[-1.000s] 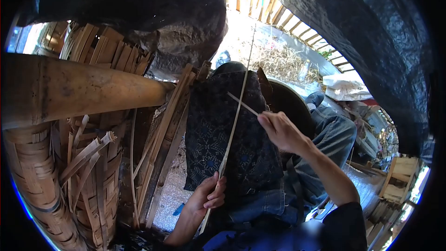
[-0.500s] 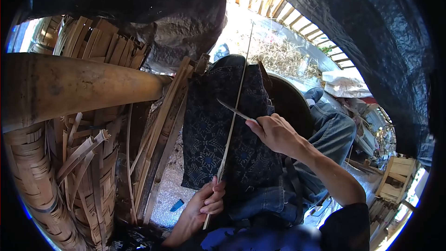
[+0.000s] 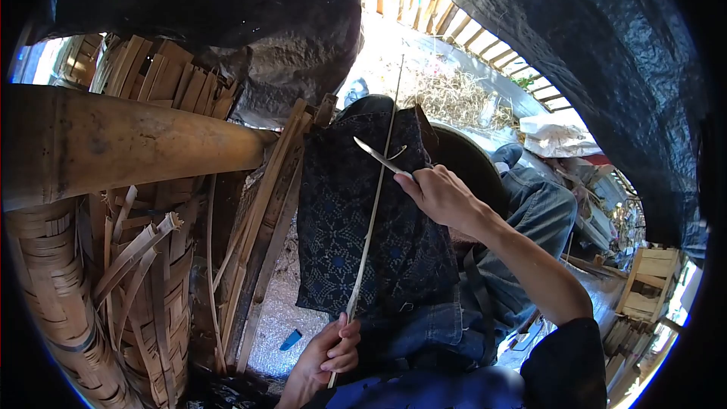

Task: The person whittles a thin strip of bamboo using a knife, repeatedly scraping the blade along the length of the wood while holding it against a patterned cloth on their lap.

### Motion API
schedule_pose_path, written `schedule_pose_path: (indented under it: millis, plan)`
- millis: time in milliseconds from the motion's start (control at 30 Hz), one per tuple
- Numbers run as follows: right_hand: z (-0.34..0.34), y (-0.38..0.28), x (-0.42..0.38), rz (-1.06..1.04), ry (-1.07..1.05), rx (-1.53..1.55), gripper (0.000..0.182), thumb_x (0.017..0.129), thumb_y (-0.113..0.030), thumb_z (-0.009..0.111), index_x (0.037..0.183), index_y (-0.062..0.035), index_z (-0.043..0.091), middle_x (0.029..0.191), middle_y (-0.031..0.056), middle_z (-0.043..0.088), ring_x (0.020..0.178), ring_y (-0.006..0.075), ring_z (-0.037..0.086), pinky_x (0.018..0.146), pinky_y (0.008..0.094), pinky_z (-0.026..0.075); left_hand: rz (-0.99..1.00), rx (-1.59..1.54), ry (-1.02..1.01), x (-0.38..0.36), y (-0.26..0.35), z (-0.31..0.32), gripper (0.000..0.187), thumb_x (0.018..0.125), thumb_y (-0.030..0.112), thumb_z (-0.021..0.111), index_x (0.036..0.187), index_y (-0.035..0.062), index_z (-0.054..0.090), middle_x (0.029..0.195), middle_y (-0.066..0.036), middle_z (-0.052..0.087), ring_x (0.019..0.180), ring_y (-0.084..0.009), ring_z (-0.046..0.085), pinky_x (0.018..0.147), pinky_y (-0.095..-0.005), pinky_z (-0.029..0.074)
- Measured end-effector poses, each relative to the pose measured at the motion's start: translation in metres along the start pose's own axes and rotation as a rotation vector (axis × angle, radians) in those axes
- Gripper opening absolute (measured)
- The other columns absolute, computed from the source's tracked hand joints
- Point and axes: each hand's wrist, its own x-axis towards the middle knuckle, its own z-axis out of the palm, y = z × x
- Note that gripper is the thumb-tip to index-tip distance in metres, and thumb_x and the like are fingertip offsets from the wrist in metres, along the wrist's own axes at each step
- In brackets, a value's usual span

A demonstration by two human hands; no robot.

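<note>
My left hand is closed around the lower end of a long, thin bamboo strip, which slants up and away over my lap. In my right hand is a knife; its slightly curved blade crosses the strip's upper part. A small pale shaving curls up beside the blade. Under both lies a dark patterned cloth spread over my legs. The knife's handle is mostly hidden by my fingers.
A thick bamboo pole juts in from the left above woven bamboo baskets. Wooden slats stand left of the cloth. A small blue piece lies on the floor. Dark plastic sheeting hangs at upper right; a wooden crate is at right.
My right hand and the knife have moved slightly up along the strip, and a curled shaving now shows by the blade. My left hand has shifted slightly down, still holding the strip.
</note>
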Motion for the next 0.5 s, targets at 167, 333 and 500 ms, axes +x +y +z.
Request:
schedule_pose_path:
  millis: [167, 333, 500]
  plan:
    - [-0.006, 0.01, 0.017, 0.023, -0.034, 0.0, 0.058, 0.096, -0.035, 0.043, 0.048, -0.0019, 0.046, 0.04, 0.0172, 0.044, 0.033, 0.0291, 0.048, 0.037, 0.0401, 0.037, -0.014, -0.079, -0.02, -0.012, -0.004, -0.011, 0.032, 0.099, 0.035, 0.03, 0.076, 0.0136, 0.039, 0.047, 0.006, 0.03, 0.029, -0.0028, 0.024, 0.032, -0.0182, 0.021]
    - [-0.006, 0.031, 0.033, -0.1, -0.059, 0.035, 0.053, 0.095, -0.03, 0.046, 0.052, 0.0001, 0.044, 0.044, 0.0209, 0.039, 0.035, 0.033, 0.042, 0.039, 0.0431, 0.03, 0.01, -0.126, 0.251, -0.034, -0.013, -0.016, 0.023, 0.097, 0.021, 0.033, 0.081, 0.0098, 0.044, 0.051, 0.002, 0.037, 0.033, -0.007, 0.032, 0.03, -0.0194, 0.028]
    - [-0.011, 0.036, 0.049, -0.116, -0.043, 0.01, 0.061, 0.097, -0.034, 0.04, 0.045, -0.0022, 0.04, 0.037, 0.0156, 0.037, 0.03, 0.0228, 0.04, 0.036, 0.0388, 0.033, -0.011, -0.065, 0.28, -0.045, -0.012, -0.016, 0.02, 0.097, 0.02, 0.034, 0.082, 0.0114, 0.045, 0.052, 0.003, 0.038, 0.032, -0.0069, 0.032, 0.03, -0.0199, 0.027]
